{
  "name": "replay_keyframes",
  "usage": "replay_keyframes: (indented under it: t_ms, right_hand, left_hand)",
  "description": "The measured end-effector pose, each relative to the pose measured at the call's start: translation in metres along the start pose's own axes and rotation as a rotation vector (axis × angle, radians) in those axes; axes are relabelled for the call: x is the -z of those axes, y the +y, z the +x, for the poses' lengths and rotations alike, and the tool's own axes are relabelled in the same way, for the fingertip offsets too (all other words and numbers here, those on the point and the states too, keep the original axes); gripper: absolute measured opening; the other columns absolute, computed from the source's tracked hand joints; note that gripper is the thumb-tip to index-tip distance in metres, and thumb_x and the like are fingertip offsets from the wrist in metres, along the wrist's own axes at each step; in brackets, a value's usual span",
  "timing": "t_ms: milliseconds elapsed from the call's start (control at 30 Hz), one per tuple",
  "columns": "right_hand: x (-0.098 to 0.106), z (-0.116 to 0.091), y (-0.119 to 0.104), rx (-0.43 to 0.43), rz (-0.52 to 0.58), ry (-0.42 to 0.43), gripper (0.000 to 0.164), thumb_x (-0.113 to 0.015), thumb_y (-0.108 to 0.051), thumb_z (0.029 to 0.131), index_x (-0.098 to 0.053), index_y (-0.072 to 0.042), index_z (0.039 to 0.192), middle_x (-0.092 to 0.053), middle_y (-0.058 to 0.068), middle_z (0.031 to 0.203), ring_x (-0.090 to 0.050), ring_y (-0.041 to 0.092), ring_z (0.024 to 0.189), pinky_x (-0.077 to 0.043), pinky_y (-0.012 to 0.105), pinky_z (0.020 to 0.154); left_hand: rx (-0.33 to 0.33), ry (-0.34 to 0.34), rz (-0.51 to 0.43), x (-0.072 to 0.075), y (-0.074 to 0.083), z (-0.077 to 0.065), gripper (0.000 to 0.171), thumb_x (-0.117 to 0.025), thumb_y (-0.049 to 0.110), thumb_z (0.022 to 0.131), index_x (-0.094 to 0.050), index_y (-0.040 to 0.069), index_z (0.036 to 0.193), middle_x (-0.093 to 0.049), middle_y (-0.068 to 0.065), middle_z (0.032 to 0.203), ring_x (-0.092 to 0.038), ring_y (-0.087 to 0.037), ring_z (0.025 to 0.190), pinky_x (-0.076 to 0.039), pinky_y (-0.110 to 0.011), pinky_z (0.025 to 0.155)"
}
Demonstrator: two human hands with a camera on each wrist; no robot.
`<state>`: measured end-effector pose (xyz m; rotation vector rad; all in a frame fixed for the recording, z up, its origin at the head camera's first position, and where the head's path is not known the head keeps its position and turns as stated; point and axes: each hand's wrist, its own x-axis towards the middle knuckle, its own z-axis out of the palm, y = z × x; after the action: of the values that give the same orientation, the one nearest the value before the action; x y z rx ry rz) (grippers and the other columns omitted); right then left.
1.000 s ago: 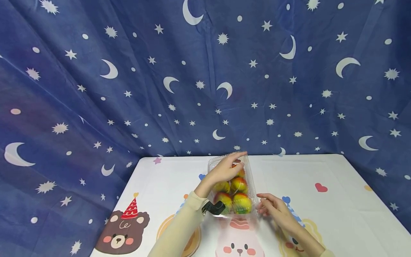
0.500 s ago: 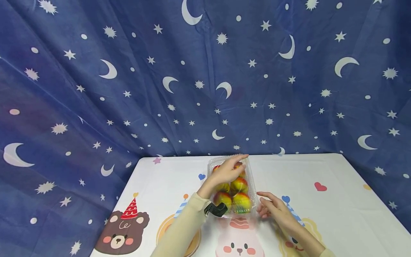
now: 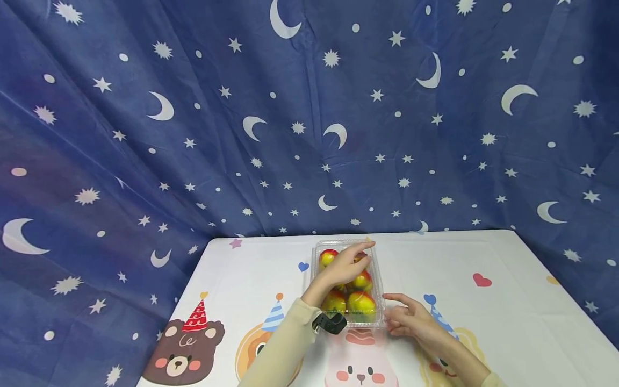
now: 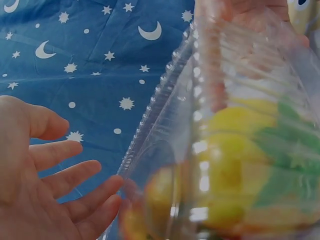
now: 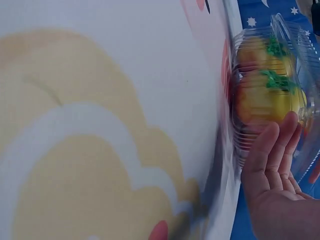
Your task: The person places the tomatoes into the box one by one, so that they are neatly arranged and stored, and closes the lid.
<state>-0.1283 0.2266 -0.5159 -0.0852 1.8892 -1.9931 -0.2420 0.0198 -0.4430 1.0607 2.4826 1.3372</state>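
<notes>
A clear plastic clamshell box stands on the table, packed with several yellow-and-red round fruits. Green leaf shapes show through its wall in the right wrist view. My left hand lies across the lid from the left, fingers extended towards the far right corner and partly covering the fruits. In the left wrist view the fingers of this left hand are spread, tips by the box's ridged rim. My right hand is at the box's near right side; straight fingers overlap its wall in the right wrist view.
The white tablecloth carries printed cartoon animals, including a brown bear at the left. A blue curtain with moons and stars hangs right behind the table's far edge. A black wristband is on the left wrist.
My left hand and the box's far rim have come slightly lower in the head view, showing the far left fruit more fully. My right hand has shifted a little towards the box.
</notes>
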Motion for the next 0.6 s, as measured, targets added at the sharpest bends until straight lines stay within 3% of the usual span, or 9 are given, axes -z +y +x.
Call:
replay_keyframes:
  t_ms: [600]
  right_hand:
    - [-0.0026, 0.0033, -0.0003, -0.012, -0.046, -0.02, 0.071, -0.067, -0.014, 0.092, -0.028, 0.01, 0.146, -0.072, 0.009, 0.09, -0.069, 0.02, 0.08, -0.059, 0.034, 0.076]
  left_hand:
    - [0.016, 0.001, 0.022, -0.0056, -0.0071, -0.0011, 0.044, -0.051, 0.015, 0.1, -0.051, 0.008, 0.143, -0.053, -0.008, 0.143, -0.06, -0.02, 0.116, -0.045, -0.027, 0.102]
